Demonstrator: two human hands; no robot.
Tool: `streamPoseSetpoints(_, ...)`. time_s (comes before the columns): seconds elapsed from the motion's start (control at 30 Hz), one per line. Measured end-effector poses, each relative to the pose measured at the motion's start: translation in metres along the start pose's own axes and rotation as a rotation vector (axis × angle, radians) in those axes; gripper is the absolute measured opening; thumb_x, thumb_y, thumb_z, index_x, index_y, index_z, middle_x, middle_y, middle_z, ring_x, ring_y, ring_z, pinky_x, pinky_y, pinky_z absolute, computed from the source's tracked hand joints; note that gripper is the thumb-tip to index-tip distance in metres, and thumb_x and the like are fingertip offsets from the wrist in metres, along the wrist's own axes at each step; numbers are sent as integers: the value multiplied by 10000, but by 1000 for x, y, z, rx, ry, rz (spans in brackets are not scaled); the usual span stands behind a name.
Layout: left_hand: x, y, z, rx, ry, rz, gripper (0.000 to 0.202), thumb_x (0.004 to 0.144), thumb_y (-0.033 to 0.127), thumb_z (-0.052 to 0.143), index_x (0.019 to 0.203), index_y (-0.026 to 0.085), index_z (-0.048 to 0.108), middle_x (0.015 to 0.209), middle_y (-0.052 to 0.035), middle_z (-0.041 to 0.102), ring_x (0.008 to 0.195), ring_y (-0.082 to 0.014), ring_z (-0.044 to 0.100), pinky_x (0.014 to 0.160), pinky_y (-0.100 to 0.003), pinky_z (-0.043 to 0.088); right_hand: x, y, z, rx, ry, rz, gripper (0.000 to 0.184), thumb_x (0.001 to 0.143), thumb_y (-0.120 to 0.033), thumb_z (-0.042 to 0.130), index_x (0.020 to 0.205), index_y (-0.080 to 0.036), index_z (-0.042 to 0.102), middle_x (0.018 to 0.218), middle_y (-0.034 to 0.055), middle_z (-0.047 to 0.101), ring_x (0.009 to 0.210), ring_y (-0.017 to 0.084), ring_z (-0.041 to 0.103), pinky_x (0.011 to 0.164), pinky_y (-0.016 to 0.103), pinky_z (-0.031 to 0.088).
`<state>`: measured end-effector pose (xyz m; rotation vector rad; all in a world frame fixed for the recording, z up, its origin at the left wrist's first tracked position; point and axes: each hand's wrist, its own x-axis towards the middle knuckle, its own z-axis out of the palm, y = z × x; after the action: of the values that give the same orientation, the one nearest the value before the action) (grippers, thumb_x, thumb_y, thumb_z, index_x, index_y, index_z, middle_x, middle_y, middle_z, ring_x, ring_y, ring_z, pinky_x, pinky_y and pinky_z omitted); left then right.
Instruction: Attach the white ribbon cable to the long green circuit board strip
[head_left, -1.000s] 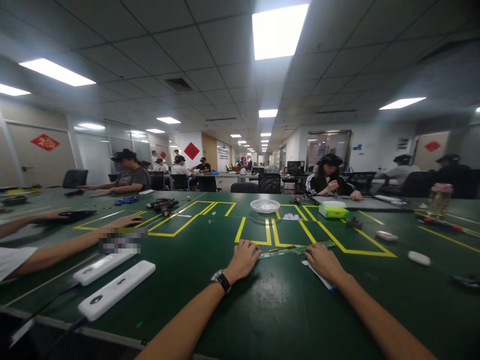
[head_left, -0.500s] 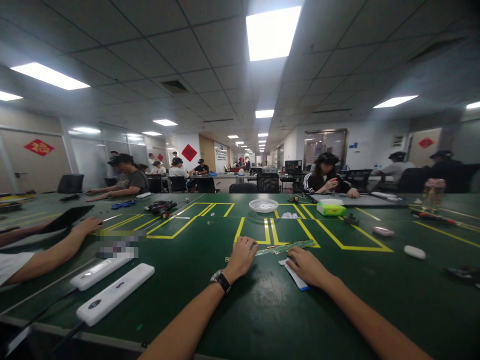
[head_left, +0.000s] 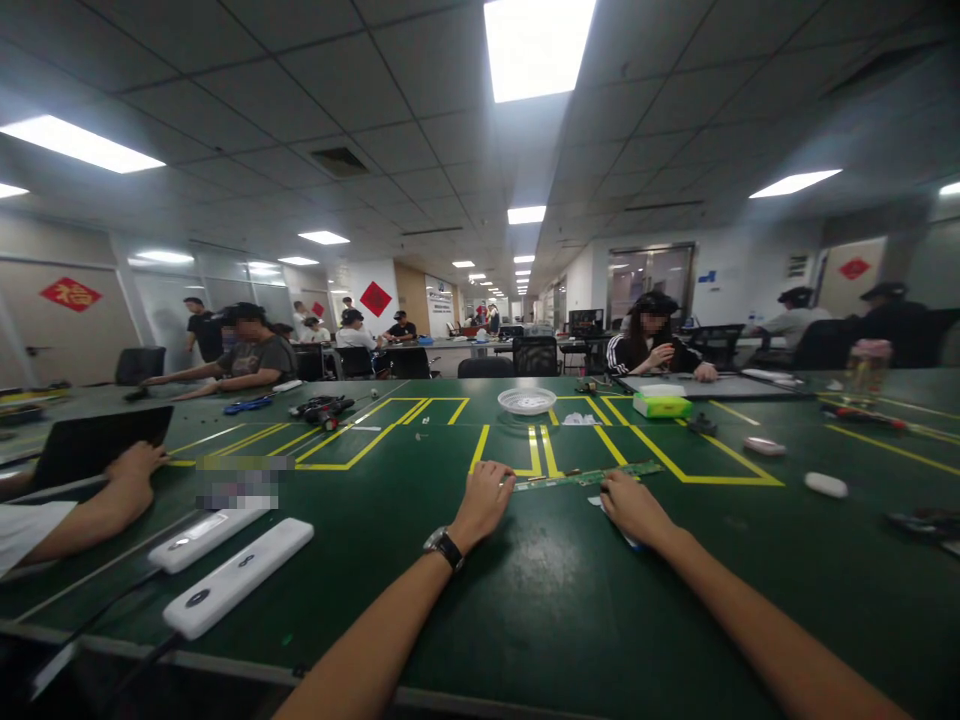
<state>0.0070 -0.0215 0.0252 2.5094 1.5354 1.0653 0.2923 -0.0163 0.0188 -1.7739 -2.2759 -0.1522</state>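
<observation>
A long, narrow green circuit board (head_left: 566,480) lies slantwise on the green table (head_left: 540,620), between my two hands. My left hand (head_left: 484,500) is closed at the board's left end, fingers curled and fingertips on it; a watch is on that wrist. My right hand (head_left: 634,505) has its fingers bent and closed at the board's lower edge, right of the middle. Beneath that palm is a flat white strip with a blue end (head_left: 635,544), like a ribbon cable, mostly hidden by the hand. The exact finger contact on the board is partly hidden.
Ahead are a clear round dish (head_left: 527,402) and a green-and-white packet (head_left: 661,405). White power strips (head_left: 240,578) lie at left, beside a co-worker's hand (head_left: 135,470) and a dark laptop (head_left: 105,440). Yellow tape (head_left: 731,479) marks the tabletop. A white oval object (head_left: 826,485) is at right.
The circuit board has slid to the right, and my right hand has moved right and slightly away with the white strip. My left hand has stayed nearly in place. The view has shifted slightly.
</observation>
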Motion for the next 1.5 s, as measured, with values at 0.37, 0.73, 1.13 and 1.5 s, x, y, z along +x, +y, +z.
streamPoseSetpoints(0.37,1,-1,2,6,-31,-15,319,968,355,329,1037,211,606,1084,-55,603,1059,-208,465,919,-347,358,-1,-31,3,126,10,-200,364,891,-314,438,1154,-138,618,1198,146,571,1133,265,508,979,370,359)
streamPoseSetpoints(0.73,0,1,4,7,-55,3,334,972,369,324,1017,207,612,1051,-56,606,1031,-205,478,885,-335,369,0,3,3,-32,-4,115,378,912,-362,402,1074,-119,643,1204,190,557,1132,321,483,892,434,402)
streamPoseSetpoints(1.13,-4,7,3,-23,-44,21,347,978,375,306,979,203,607,1009,-50,603,983,-198,489,882,-332,370,-5,-23,3,155,-32,-227,407,910,-416,424,1194,-187,605,1208,133,555,1134,265,492,952,376,374)
streamPoseSetpoints(1.5,-4,2,6,-32,-66,33,358,981,389,296,977,207,604,1012,-46,606,977,-199,490,854,-325,373,-6,-11,1,122,-21,-86,414,912,-399,421,1206,-172,604,1207,145,561,1121,269,509,957,377,379)
